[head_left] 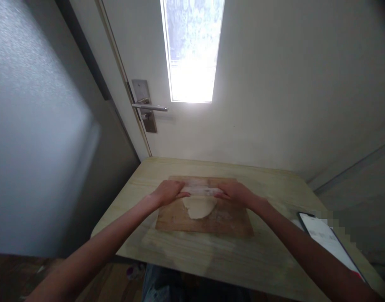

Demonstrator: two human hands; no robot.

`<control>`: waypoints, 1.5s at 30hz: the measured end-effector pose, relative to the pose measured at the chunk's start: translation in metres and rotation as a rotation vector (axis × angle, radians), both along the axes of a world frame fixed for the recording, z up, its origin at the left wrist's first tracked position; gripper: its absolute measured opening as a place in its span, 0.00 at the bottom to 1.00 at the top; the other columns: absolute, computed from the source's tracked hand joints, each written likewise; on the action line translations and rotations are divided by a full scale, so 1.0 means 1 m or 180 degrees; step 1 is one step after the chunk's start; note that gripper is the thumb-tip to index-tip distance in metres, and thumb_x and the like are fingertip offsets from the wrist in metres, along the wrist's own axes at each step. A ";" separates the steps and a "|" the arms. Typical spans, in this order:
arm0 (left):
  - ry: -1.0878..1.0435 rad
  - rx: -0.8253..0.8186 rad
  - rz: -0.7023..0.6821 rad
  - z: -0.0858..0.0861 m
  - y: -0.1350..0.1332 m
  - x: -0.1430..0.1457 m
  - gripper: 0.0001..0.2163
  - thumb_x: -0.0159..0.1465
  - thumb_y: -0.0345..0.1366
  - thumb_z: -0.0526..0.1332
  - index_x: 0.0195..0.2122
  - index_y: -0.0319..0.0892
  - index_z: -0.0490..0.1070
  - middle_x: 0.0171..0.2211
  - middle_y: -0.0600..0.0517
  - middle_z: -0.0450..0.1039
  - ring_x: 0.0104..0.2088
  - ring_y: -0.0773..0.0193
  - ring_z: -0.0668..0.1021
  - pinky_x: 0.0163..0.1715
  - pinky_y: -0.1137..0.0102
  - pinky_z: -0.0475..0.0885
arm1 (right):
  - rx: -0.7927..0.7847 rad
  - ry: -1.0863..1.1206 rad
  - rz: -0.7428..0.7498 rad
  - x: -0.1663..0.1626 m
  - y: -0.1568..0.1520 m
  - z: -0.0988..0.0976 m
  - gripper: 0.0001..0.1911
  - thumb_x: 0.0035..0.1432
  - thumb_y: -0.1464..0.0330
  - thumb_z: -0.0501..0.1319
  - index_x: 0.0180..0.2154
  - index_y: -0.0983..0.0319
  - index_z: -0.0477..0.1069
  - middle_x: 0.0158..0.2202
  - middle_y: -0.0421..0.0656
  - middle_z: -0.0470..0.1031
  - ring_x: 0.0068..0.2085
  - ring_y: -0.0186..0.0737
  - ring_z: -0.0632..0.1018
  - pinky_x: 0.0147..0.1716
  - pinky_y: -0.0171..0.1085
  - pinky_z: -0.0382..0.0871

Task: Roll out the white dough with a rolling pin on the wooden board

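Head view: left fingers (179, 185) and right fingers (225, 186) clasped on the ends of a pale rolling pin (202, 191). Flattened dough (200, 208) just nearer than the fingers — on a flour-dusted wooden board (170, 220). Under that, light wood-grain counter (268, 178). Phone (327, 238) right of the right fingers. Beyond the fingers — pale door (261, 84), bright glass pane (194, 54), lever handle (150, 107) up-left.

We record a bare left hand (167, 191) at 7 o'clock and a bare right hand (238, 193) at 4 o'clock, both forearms (113, 235) uncovered, and at 6 o'clock dark blue trousers (162, 279) with paler patches, their fabric blurred.
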State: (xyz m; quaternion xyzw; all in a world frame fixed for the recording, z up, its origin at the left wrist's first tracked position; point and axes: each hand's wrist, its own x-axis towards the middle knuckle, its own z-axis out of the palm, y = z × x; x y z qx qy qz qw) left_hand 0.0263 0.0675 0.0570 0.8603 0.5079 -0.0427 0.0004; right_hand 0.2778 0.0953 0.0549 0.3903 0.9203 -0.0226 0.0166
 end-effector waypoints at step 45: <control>0.0028 0.0005 0.0913 -0.033 0.001 0.017 0.27 0.63 0.40 0.33 0.25 0.39 0.71 0.24 0.44 0.72 0.27 0.55 0.75 0.25 0.66 0.65 | 0.0477 0.0074 -0.1139 -0.024 -0.017 -0.042 0.25 0.58 0.67 0.39 0.22 0.63 0.71 0.21 0.47 0.73 0.21 0.38 0.72 0.19 0.35 0.56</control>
